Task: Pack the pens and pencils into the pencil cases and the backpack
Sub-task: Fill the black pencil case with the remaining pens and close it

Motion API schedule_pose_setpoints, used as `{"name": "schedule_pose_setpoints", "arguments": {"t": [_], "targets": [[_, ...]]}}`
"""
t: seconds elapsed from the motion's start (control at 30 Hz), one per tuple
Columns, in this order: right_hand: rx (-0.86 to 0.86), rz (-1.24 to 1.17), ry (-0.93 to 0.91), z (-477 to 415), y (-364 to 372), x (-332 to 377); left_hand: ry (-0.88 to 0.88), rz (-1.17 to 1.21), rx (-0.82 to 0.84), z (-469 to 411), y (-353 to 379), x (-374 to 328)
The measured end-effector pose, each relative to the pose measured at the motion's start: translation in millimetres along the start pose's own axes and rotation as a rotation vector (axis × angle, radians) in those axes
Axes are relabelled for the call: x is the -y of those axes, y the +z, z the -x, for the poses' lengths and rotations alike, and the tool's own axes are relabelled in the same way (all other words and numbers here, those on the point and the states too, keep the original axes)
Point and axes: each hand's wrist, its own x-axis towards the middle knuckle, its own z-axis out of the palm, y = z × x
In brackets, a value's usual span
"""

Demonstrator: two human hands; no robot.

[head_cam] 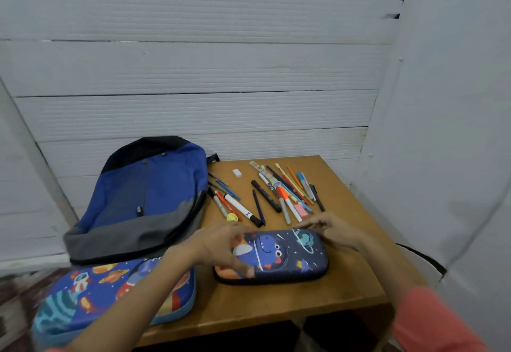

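Opening step: left hand (pixel 221 246) grips the shut case (pixel 290 257); right hand (pixel 334 230) at its far edge, hold unclear. Needs unzipping next, I reckon.

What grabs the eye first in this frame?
Both hands meet at the dark-blue dinosaur pencil case on the table: the left hand grips its left end, the right hand sits at its far edge. Behind it lies a scatter of pens and pencils; a blue backpack fills the left.
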Motion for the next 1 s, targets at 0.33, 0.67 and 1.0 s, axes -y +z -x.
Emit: {"name": "schedule_pose_setpoints", "arguments": {"t": [0.33,0.67,1.0], "targets": [[0.001,0.005,-0.04,-18,4,-10,-0.005,0.012,-0.037,-2,4,0],[-0.154,0.304,-0.041,-12,8,-19,-0.006,0.025,-0.047,-3,10,5],[-0.312,0.5,-0.171,45,10,-44,-0.008,-0.012,-0.059,-2,7,2]]}}
